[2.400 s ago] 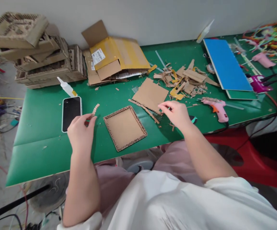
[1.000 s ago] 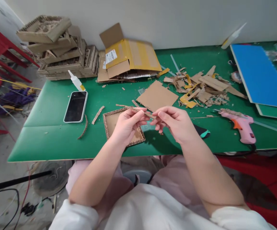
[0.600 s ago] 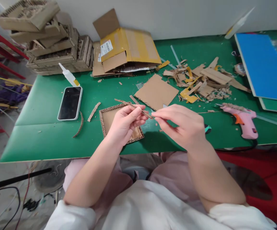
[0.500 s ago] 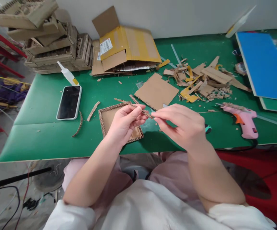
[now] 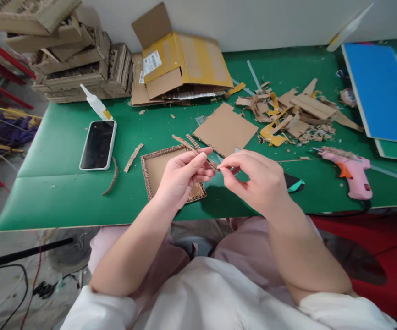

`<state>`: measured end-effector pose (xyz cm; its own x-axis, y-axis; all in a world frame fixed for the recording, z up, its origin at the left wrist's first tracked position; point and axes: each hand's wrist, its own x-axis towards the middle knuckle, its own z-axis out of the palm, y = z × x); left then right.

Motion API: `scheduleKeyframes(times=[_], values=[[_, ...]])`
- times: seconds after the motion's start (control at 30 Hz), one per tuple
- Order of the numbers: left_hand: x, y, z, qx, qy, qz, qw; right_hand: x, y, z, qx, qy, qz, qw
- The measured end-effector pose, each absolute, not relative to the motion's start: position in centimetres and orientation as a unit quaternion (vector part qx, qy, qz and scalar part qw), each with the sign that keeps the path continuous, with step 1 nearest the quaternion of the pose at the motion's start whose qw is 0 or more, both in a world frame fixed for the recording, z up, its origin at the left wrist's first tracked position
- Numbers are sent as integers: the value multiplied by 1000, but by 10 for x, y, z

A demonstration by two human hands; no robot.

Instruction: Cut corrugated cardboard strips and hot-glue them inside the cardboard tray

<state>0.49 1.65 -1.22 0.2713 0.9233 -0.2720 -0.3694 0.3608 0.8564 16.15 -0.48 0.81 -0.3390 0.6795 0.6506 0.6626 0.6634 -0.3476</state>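
Note:
A thin corrugated cardboard strip (image 5: 184, 141) runs slantwise through my left hand (image 5: 186, 173), which is closed on it between thumb and fingers. My right hand (image 5: 256, 178) pinches the strip's near right end with thumb and forefinger. Both hands hover above the green table. Under my left hand lies a shallow cardboard tray (image 5: 144, 172) with corrugated edging, partly covered by the hand and wrist. Just beyond the hands rests a square cardboard piece (image 5: 226, 128). A cutter with a black and teal handle (image 5: 295, 184) lies partly hidden behind my right hand.
Loose strips (image 5: 134, 158) and a phone (image 5: 98, 145) lie left, near a glue bottle (image 5: 96, 103). Stacked cardboard trays (image 5: 74, 78) and a taped box (image 5: 198, 59) stand at the back. Cardboard scraps (image 5: 298, 110), a pink glue gun (image 5: 351, 172) and a blue board (image 5: 380, 91) are right.
The strip's far end has shifted a little right and its angle is steeper. My right hand has turned slightly, its fingers still pinching the end. More of the cutter's handle shows.

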Motion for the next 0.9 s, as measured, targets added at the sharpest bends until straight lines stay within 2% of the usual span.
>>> scheduleKeyframes(times=[0.2, 0.47, 0.9], values=[[10, 11, -10, 425, 485, 459, 611, 158, -5, 7, -436, -805, 22, 401], [10, -4, -2, 526, 490, 498, 485, 159, -4, 3, -452, -798, -8, 399], [11, -6, -9, 582, 468, 511, 426, 156, -4, 5, -444, -790, 1, 422]])
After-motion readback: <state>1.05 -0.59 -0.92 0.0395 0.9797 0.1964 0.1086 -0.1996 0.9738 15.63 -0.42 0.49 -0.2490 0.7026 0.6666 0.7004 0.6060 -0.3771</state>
